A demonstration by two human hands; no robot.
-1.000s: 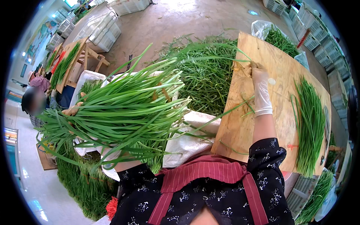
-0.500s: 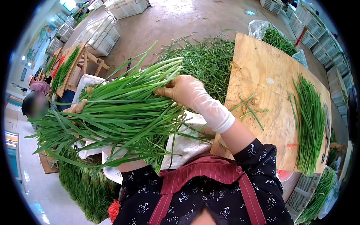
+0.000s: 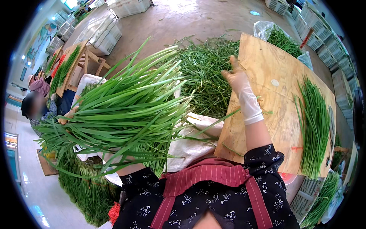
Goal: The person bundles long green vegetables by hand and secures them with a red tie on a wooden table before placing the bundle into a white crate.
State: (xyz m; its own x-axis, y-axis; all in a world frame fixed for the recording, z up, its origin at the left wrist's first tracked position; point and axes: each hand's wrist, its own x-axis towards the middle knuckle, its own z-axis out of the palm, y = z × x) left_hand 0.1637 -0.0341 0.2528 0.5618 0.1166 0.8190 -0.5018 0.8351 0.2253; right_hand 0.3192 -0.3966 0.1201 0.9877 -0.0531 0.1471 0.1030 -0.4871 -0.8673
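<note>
A big bundle of long green leaves [image 3: 126, 110] lies across my left arm, tips fanning toward the upper right. My left hand [image 3: 111, 157] is almost hidden under it, and only a bit of white glove shows below the stems where it grips the bundle. My right hand [image 3: 238, 78], in a white glove, hovers at the left edge of the slanted wooden board [image 3: 274, 110], beside the loose heap of thin greens [image 3: 206, 68]. Its fingers are spread and nothing shows in them. A few stray stems lie on the board near the wrist.
A neat row of trimmed greens [image 3: 314, 126] lies along the board's right side. A white sack cloth [image 3: 190, 149] covers my lap. Another person [image 3: 36, 108] sits at the left. White crates [image 3: 114, 30], a bag of greens [image 3: 282, 38] and more greens [image 3: 84, 191] surround me.
My right hand left the bundle and moved right to the board's left edge. Before that it had come from the board to the bundle. The bundle stayed on my left arm.
</note>
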